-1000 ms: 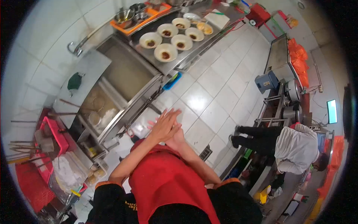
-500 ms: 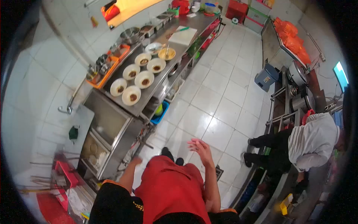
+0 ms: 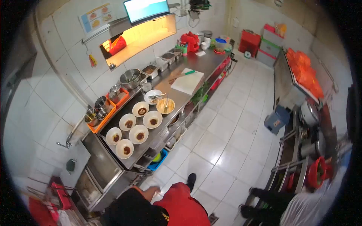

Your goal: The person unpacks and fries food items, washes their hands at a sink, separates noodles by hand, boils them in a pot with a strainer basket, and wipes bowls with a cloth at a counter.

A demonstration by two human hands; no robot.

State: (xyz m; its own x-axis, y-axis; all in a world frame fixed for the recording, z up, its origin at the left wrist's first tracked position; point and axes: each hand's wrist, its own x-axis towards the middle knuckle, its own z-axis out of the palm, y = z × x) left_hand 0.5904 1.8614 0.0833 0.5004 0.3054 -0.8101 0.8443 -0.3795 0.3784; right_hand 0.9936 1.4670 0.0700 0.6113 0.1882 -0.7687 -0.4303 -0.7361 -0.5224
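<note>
My left hand [image 3: 151, 192] hangs low in front of my black sleeve, beside my red apron [image 3: 183, 207]. It is small and smeared, so its fingers do not show clearly, and I see nothing in it. My right hand is out of view. The steel counter [image 3: 151, 148] is the nearest work surface to my left hand. On it stand several white bowls [image 3: 125, 149] with dark brown sauce in the bottom. Behind them are a bowl of yellowish mixture [image 3: 165, 107] with a utensil in it and a white bowl [image 3: 153, 96] with tongs across it.
A white cutting board [image 3: 187, 81] with a green-handled knife [image 3: 190, 72] lies farther along the counter. Orange trays [image 3: 94, 127] of metal cups line the wall. White floor tiles [image 3: 211, 141] run between counter and stove side. A person [image 3: 313, 209] is at lower right, near a red basket [image 3: 317, 172].
My view has tilted up, bringing the wall screen and more of the serving opening into sight. My right hand has dropped out of view. One of my feet has stepped forward.
</note>
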